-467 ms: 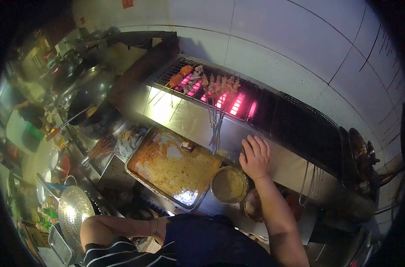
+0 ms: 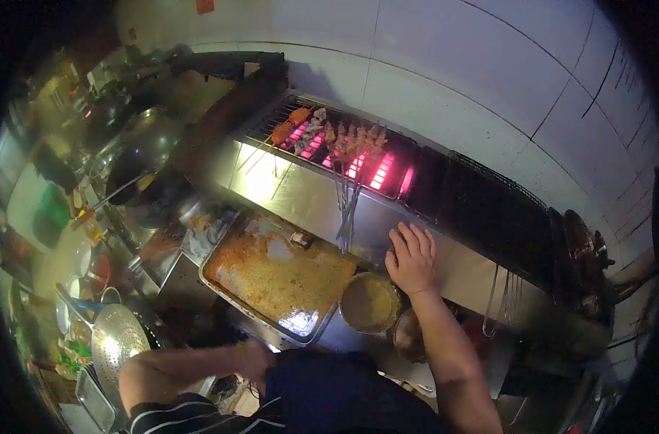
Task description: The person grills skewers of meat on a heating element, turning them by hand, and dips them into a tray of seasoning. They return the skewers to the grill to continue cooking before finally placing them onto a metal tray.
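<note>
My right hand (image 2: 412, 257) rests palm down on the steel front ledge (image 2: 456, 264) of the grill, fingers stretched out and holding nothing. To its left, a bunch of meat skewers (image 2: 355, 141) lies over the glowing heating bars (image 2: 381, 171), sticks pointing toward me across the ledge. Beside them are a pale, dark-spotted skewer (image 2: 312, 130) and orange pieces (image 2: 281, 132) on sticks. My left hand (image 2: 254, 359) is low against the dark apron (image 2: 329, 390); its fingers are blurred and partly hidden.
A seasoning-smeared tray (image 2: 224, 296) and a round bowl (image 2: 370, 302) stand below the ledge. Tongs (image 2: 491, 304) hang at the right front. At left are a wok (image 2: 137, 163), a ladle (image 2: 106, 202) and a perforated strainer (image 2: 118, 343). A tiled wall (image 2: 445, 79) rises behind the grill.
My left forearm and hand have shifted slightly up, the hand showing more in front of the apron. My right hand stays on the ledge. The skewers lie as before; the view has shifted slightly.
</note>
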The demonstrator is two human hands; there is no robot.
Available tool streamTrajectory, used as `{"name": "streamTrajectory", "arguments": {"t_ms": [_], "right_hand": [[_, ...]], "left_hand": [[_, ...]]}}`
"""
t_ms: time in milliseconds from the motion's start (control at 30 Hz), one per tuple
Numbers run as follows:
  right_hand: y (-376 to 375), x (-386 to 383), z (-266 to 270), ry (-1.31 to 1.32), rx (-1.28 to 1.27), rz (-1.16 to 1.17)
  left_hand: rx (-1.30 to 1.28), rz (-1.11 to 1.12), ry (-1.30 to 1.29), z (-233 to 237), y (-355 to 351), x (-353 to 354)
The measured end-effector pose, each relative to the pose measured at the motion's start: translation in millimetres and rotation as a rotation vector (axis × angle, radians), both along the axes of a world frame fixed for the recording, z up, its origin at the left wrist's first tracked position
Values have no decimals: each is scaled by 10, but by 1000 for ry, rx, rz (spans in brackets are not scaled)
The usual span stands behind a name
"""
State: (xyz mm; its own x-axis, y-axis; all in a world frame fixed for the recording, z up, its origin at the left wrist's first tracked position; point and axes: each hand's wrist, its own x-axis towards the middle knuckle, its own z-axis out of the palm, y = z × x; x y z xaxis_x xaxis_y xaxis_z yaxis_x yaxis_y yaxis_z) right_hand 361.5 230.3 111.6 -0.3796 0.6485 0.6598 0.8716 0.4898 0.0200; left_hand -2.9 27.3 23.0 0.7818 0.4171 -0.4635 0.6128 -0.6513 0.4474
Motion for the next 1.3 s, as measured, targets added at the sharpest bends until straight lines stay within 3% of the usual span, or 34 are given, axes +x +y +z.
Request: {"name": "streamTrajectory", "arguments": {"t_ms": [33,67,100,133,167,233,300,400,533,633,733,1033,1133,1300], "right_hand": [[-8,16,-9,-5,3,2],[0,11,-20,-4,7,7],[15,-8,-29,2,13,11],[22,-17,-23,1,9,15],[14,-15,-10,1,5,16],[-6,-14,-9,-4,-3,8],[3,-12,5,-21,-4,2],[14,-9,-23,-37,19,-2],[2,-16,-1,-26,-11,-9],[24,-14,-18,-19,3,-13],[14,-17,-23,-10,13,-16],[13,-27,10,-10,7,-30],[14,-34,20,-2,20,-27],[13,-31,15,5,15,-26]], "left_hand": [[166,1,23,269,195,-38],[130,259,62,586,442,-44],[453,371,-216,173,614,-353],[528,721,-471,474,834,-274],[360,1168,-646,707,1092,-211],[-151,1647,-1308,968,1586,-128],[-504,1660,-1506,1028,2042,-185],[-934,1580,-1571,1266,2387,17],[-1142,1232,-1554,1150,2690,137],[-1170,1219,-1570,1060,2844,163],[-1380,1015,-1646,996,2967,115],[-1005,1205,-1593,1336,2936,221],[-697,1310,-1501,1471,2881,256],[-453,1370,-1426,1349,2918,245]]}}
